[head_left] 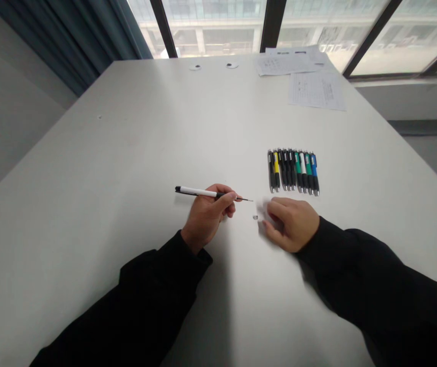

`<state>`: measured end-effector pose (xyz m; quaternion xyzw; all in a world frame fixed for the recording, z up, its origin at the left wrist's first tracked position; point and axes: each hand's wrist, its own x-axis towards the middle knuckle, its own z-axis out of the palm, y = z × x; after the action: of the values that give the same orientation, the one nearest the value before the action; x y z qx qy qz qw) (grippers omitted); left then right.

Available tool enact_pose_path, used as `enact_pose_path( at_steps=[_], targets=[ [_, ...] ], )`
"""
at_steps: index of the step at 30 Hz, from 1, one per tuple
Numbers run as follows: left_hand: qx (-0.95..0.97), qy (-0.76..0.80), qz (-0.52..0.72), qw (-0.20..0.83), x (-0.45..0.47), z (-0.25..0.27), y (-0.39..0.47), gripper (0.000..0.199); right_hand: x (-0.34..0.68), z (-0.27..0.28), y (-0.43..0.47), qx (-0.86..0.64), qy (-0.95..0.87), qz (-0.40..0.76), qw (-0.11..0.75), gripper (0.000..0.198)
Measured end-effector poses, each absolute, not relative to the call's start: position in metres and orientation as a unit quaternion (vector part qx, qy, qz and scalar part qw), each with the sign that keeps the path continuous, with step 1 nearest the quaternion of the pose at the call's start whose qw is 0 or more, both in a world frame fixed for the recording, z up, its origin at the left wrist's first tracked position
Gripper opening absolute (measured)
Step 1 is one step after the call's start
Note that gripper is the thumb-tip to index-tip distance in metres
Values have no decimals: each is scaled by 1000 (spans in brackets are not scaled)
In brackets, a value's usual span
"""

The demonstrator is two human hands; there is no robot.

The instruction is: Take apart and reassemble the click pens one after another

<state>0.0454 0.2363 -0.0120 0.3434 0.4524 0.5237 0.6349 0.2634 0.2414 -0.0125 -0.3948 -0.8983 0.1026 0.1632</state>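
My left hand (211, 211) is closed around a white and black pen (199, 192), which lies nearly level with its clip end to the left. A thin bare refill (245, 199) sticks out of the pen's right end, with no tip cone around it. On the table, a small shiny piece (255, 217), perhaps the pen's tip cone, lies just left of my right hand (289, 221). That hand is low over the table, thumb and forefinger apart. Its forefinger is smeared by motion, and I see nothing held in it.
Several pens (293, 171) in black, yellow, green, white and blue lie side by side beyond my right hand. Papers with writing (316, 89) lie at the far right of the white table (145, 132). Two small round things (232, 65) are at the far edge, before the window.
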Motion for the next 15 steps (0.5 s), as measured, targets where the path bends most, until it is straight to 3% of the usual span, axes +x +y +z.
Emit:
enact_pose_path(
  at_steps=[8, 15],
  targets=[
    [347, 459, 518, 633, 46, -12, 237, 14, 274, -15, 246, -375, -892, 146, 209, 30],
    [478, 443, 432, 623, 43, -15, 230, 22, 267, -16, 242, -322, -880, 105, 332, 18]
  ],
)
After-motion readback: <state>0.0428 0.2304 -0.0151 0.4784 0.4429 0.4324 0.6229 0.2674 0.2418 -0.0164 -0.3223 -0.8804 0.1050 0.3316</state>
